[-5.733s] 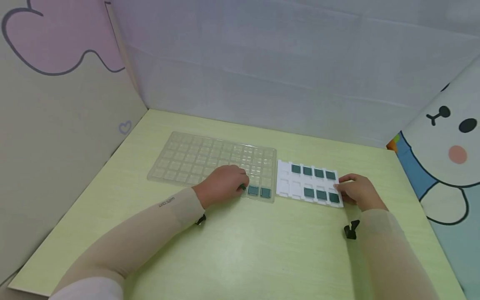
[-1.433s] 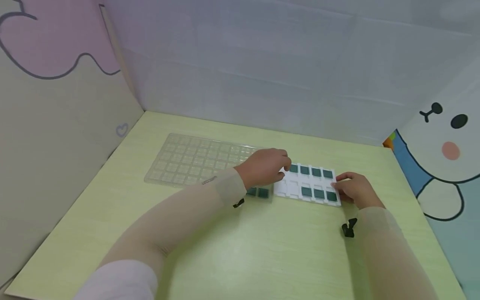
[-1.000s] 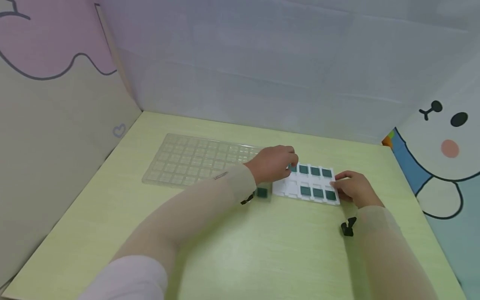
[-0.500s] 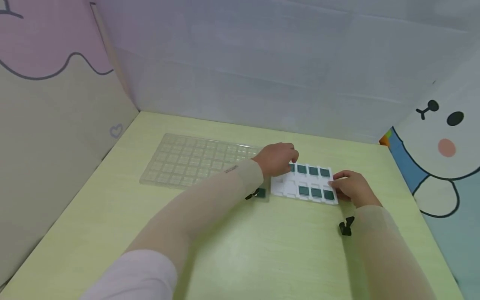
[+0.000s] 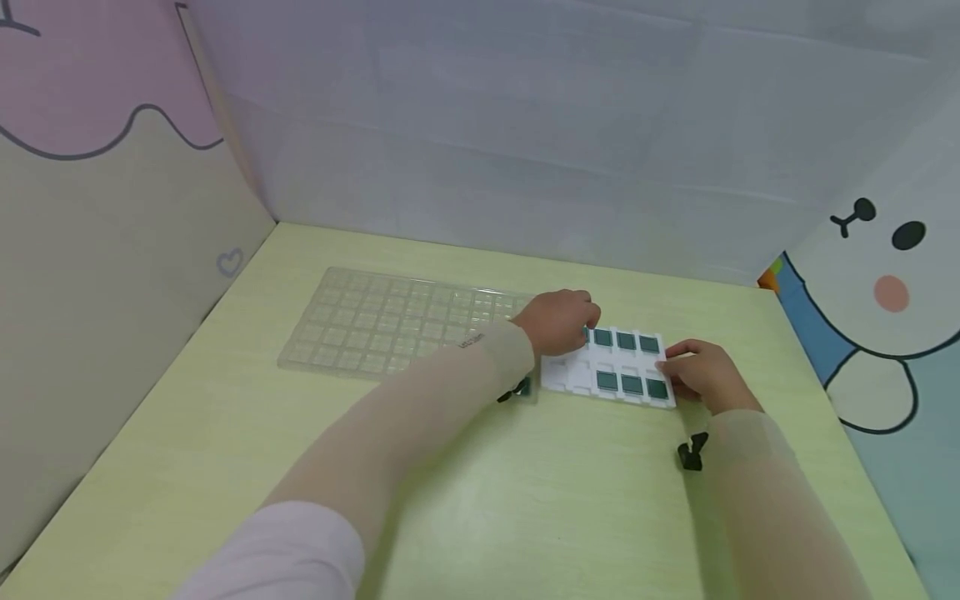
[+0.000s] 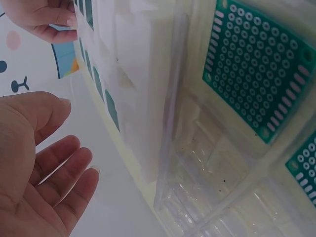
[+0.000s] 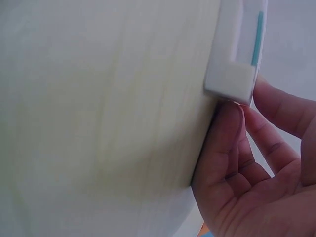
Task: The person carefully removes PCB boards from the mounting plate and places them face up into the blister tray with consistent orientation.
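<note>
My left hand (image 5: 555, 322) hangs over the far left corner of a white slotted tray (image 5: 567, 372), hiding that corner. In the left wrist view its thumb and loosely bent fingers (image 6: 85, 157) stand apart with nothing visible between them. My right hand (image 5: 703, 375) pinches the white tray's right end; in the right wrist view its thumb lies against the tray corner (image 7: 232, 79) and a finger tucks in at the edge. Green perforated circuit boards (image 5: 632, 385) sit in the white tray, three in the near row and several in the far row.
A clear plastic tray (image 5: 367, 321) with many square pockets lies left of the white tray. In the left wrist view a green circuit board (image 6: 256, 69) sits in one pocket, with part of another beside it. A pale wall (image 5: 480, 167) stands behind the table.
From the clear tray's near edge, where it was at a green board, my left hand has moved right over the white tray. Within the last second it shifts little. My right hand stays at the tray's end.
</note>
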### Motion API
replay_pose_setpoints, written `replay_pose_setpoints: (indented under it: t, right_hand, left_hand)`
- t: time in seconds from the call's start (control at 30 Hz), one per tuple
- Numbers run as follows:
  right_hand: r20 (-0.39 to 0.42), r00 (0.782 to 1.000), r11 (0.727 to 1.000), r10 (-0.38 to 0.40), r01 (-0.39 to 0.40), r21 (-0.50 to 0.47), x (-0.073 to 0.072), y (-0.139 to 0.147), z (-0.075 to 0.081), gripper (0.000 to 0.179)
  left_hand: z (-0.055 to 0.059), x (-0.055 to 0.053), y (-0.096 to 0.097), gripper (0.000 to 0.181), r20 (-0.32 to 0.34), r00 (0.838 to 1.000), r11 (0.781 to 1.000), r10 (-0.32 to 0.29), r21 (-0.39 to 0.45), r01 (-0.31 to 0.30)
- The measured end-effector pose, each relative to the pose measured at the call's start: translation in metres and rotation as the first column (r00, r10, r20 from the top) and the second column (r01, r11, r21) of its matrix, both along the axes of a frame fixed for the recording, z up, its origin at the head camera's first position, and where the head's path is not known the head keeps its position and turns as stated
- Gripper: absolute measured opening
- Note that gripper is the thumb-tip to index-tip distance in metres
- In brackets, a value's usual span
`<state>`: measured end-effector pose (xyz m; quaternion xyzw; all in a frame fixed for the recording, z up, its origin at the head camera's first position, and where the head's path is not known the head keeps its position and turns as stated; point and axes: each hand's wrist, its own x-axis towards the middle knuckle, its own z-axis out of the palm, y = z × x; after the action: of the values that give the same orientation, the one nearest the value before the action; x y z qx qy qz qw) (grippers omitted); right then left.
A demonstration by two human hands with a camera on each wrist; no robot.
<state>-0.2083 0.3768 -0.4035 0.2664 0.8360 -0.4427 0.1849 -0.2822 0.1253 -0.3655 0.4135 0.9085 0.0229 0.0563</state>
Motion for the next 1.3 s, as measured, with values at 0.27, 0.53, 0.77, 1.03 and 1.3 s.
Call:
replay_pose_setpoints:
  t: [0.27,0.53,0.77,1.03,1.3]
  right_hand:
    - [-0.004,1.0,1.0,0.004,-0.004,0.003,0.0,0.0,0.0,0.053]
    - [0.0,1.0,1.0,0.001,-0.001,0.011,-0.002,0.001,-0.003,0.051]
    - [-0.008,1.0,1.0,-0.004,0.004,0.013,-0.001,0.001,-0.002,0.05]
    - [-0.001,1.0,1.0,-0.003,0.003,0.016,-0.001,0.0,-0.002,0.05]
    - [-0.014,1.0,1.0,-0.007,0.007,0.027,-0.001,0.0,-0.003,0.049]
  left_hand:
    - [-0.004,-0.003,0.0,0.023,0.017,0.999,0.999,0.027,0.015,-0.028]
    - [-0.008,-0.001,0.003,0.022,0.034,0.999,1.0,0.027,0.0,-0.027]
    - [-0.013,-0.003,0.01,0.018,0.05,0.997,0.998,0.054,-0.017,-0.053]
    - [-0.02,-0.006,0.016,0.014,0.032,0.998,0.998,0.058,-0.035,-0.057]
    - [-0.02,-0.006,0.017,0.013,-0.011,0.999,0.996,0.05,-0.072,-0.051]
